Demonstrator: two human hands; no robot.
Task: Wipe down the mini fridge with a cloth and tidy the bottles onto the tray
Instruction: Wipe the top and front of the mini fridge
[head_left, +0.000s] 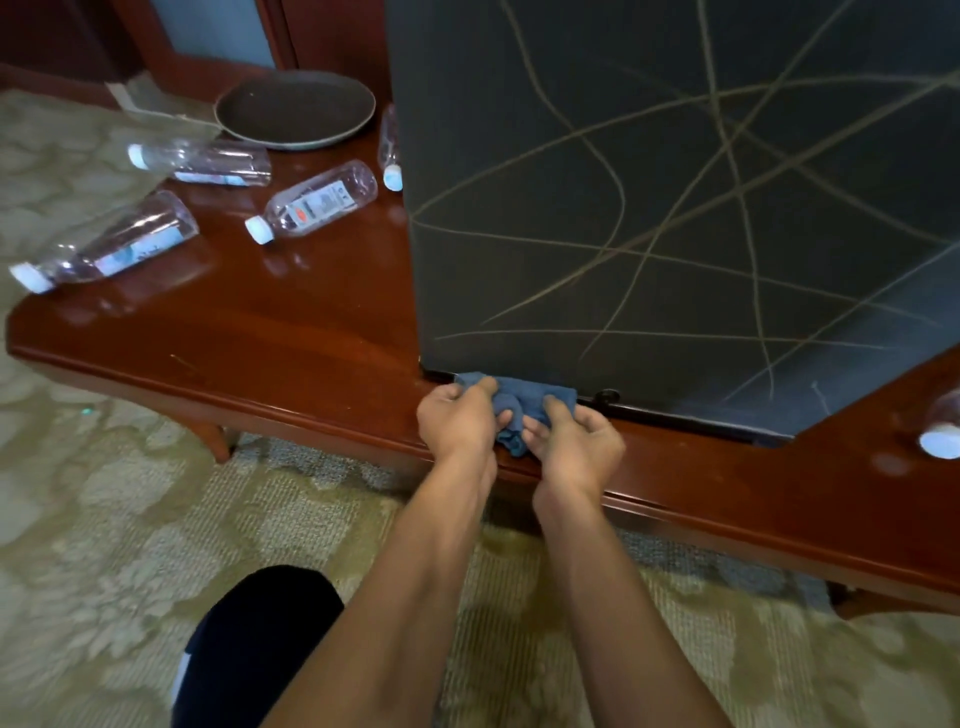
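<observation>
A dark mini fridge (675, 208) with thin scribbled lines on its door stands on a low red-brown wooden table (291, 343). At the foot of the door lies a crumpled blue cloth (511, 402). My left hand (457, 421) grips its left part and my right hand (576, 441) pinches its right part. Several clear water bottles lie on their sides left of the fridge: one (317, 200), one (202, 163), one (109, 241) at the table's corner, and one (389, 150) against the fridge side. A round dark tray (296, 109) sits behind them.
Another bottle's white cap (940, 439) shows at the right edge of the table. Patterned beige carpet (104, 519) covers the floor. My dark knee (260, 639) is low in front. Dark wooden furniture (332, 36) stands behind the tray.
</observation>
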